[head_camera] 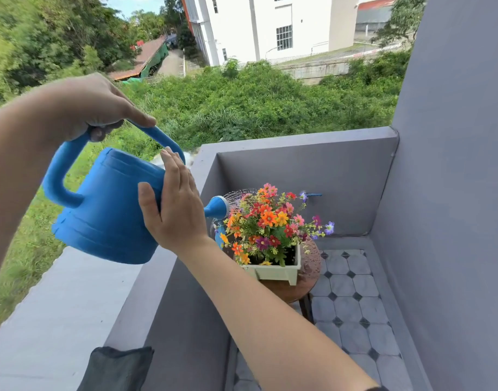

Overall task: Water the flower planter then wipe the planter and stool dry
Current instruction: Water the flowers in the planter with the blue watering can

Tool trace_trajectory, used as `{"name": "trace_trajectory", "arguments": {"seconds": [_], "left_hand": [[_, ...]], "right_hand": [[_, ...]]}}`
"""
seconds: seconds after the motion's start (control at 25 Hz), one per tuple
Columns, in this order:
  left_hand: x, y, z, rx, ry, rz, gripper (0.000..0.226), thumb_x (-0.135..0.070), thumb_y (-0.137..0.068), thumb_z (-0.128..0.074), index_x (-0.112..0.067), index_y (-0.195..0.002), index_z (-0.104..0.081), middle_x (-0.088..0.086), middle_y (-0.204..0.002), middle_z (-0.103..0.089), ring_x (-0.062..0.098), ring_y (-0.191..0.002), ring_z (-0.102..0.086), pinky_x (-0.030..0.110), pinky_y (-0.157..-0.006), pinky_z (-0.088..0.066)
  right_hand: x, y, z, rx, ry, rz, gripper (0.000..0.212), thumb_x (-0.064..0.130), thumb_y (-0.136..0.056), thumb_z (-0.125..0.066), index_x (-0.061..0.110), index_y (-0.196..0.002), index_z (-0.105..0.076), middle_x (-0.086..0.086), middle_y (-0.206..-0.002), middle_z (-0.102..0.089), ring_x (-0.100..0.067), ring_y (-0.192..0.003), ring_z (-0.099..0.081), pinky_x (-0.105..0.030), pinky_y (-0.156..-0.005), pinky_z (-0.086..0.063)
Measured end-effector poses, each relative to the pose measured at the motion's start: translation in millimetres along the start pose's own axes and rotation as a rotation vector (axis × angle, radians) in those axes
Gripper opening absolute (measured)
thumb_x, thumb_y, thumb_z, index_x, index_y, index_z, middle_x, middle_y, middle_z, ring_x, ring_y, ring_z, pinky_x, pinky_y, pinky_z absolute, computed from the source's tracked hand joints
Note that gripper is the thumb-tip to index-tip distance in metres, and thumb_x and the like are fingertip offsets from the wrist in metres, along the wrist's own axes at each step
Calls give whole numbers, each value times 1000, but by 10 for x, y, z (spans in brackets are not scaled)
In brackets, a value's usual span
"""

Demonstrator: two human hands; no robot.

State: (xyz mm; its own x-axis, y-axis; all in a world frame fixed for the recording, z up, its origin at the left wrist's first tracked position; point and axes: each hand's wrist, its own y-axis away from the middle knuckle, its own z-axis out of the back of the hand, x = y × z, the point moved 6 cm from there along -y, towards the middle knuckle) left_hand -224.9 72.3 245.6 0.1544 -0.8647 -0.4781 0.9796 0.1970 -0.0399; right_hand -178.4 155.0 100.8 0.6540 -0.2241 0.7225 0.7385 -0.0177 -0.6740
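Note:
A blue watering can (109, 210) is tilted toward the right, its rose head (218, 207) spraying fine jets of water over colourful flowers (270, 221). The flowers stand in a pale cream planter (278, 270) on a round brown wooden stool (309, 266), whose top shows water drops. My left hand (92, 105) grips the can's top handle. My right hand (177, 204) lies flat, fingers together, against the can's side near the spout. A dark grey cloth (118, 368) lies on the balcony ledge at the bottom left.
A grey balcony parapet (298, 139) surrounds a tiled floor (352, 306). A grey wall (453, 193) rises on the right. A small blue tap (315, 195) sticks out of the far wall behind the flowers. Beyond the ledge are bushes and a white building.

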Motion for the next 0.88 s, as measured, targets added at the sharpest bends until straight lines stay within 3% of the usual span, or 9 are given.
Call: {"name": "trace_trajectory", "arguments": {"seconds": [0.24, 0.48, 0.88], "left_hand": [[-103, 244, -127, 139, -27, -15, 33, -26, -70, -78, 3, -85, -71, 3, -40, -30, 15, -33, -23, 16, -34, -25], [-396, 401, -248, 154, 73, -75, 33, -26, -70, -79, 0, -88, -71, -1, -38, -32, 13, -34, -24, 15, -32, -23], [-217, 476, -18, 28, 199, -6, 43, -22, -71, -78, 5, -102, -66, -7, -28, -32, 7, -23, -23, 12, -28, -22]], "right_hand": [[243, 323, 135, -91, -29, -48, 63, 39, -90, -34, -1, -138, -35, -19, -146, -40, -29, -140, -29, -43, -115, -25], [315, 383, 529, -197, 36, -6, 62, 41, -93, -35, -3, -135, -38, -21, -143, -42, -31, -138, -32, -48, -111, -30], [378, 274, 396, -83, -7, 30, 64, 37, -89, -36, -7, -135, -37, -24, -143, -41, -35, -138, -31, -48, -113, -28]]}}
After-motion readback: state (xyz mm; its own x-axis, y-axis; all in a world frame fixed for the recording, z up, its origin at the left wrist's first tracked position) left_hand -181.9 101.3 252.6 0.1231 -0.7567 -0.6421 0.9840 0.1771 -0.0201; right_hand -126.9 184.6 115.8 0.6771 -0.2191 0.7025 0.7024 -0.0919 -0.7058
